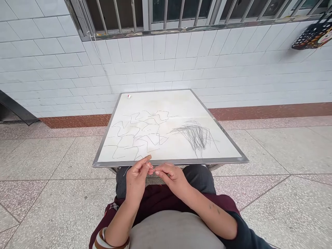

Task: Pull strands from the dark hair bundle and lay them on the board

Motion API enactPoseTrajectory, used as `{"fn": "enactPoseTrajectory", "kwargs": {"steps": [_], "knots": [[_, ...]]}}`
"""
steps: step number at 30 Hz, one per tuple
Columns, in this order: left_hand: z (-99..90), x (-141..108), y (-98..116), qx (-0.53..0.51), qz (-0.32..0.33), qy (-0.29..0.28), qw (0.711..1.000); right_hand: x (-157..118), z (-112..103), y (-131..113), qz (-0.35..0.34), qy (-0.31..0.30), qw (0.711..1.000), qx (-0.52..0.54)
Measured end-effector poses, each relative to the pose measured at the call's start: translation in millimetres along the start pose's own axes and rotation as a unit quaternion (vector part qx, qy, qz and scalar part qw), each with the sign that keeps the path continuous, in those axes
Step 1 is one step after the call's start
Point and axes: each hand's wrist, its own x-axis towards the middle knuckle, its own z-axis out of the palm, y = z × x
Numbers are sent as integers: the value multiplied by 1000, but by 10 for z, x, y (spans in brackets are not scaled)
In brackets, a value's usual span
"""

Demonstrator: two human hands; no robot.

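Observation:
My left hand (138,176) and my right hand (172,176) meet over my lap, just in front of the near edge of a white table (171,161). Both are pinched on a thin wire, whose loose end shows beside the left fingers. Several bent thin wires (147,133) lie spread over the left and middle of the tabletop. On the right side rests a dense bundle of dark, thin wires (197,136). A tiny red and white object (129,97) sits near the far left corner.
Behind the table stands a white tiled wall (166,65) with a barred window (166,17). A patterned bag (312,36) hangs at the upper right. My knees (198,178) are under the near edge. A dark panel (18,109) stands at the far left.

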Motion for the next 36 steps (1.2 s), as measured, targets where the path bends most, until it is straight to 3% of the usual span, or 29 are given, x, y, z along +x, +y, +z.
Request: {"fn": "enactPoseTrajectory", "kwargs": {"steps": [9, 15, 20, 26, 36], "knots": [[-33, 10, 5, -56, -33, -40, 997, 48, -148, -5, -174, -26, 968, -181], [-11, 13, 2, -87, -42, -76, 992, 193, -379, -176, -277, -128, 902, -304], [8, 29, 3, -94, -43, -64, 993, 268, -413, -200, -295, -136, 886, -332], [-5, 43, 16, -92, -52, -57, 993, 260, -393, -154, -264, -112, 911, -297], [27, 63, 17, -81, -54, -89, 991, 378, -553, -228, -323, -174, 889, -275]]}}
